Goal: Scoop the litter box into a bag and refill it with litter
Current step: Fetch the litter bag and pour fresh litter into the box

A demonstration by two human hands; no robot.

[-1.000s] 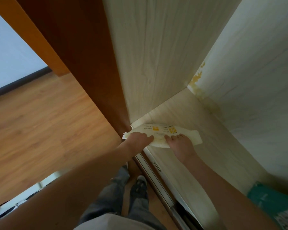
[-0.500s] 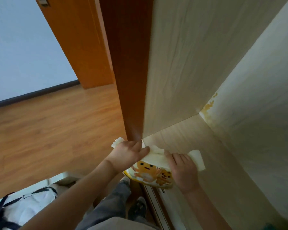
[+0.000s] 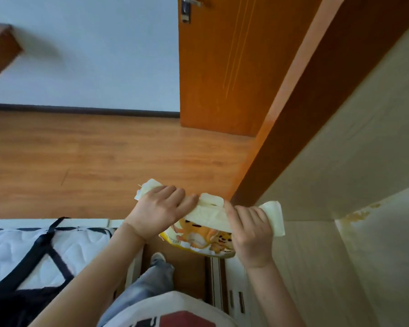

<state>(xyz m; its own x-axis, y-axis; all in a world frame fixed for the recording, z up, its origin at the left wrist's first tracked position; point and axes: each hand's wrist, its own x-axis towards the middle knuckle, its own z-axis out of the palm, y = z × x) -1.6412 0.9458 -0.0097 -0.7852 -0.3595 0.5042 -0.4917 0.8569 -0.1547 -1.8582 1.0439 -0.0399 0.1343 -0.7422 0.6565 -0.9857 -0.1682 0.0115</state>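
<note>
A pale yellow litter bag (image 3: 208, 214) with orange cartoon animals printed on its front hangs in the air at the wardrobe's open edge. My left hand (image 3: 159, 210) grips the folded top of the bag near its left end. My right hand (image 3: 249, 228) grips the same folded top near its right end. The bag's lower body hangs below my hands and is partly hidden by them. No litter box and no scoop are in view.
An open wardrobe (image 3: 340, 161) with pale wood-grain panels fills the right side, its sliding track (image 3: 219, 279) by my feet. An orange door (image 3: 222, 67) stands ahead on the wooden floor (image 3: 92, 161). A white mattress (image 3: 28, 251) with black straps lies at lower left.
Both hands lifted the bag off the wardrobe floor and drew it out toward me. My view swung left, bringing the door, the wall and the mattress into sight.
</note>
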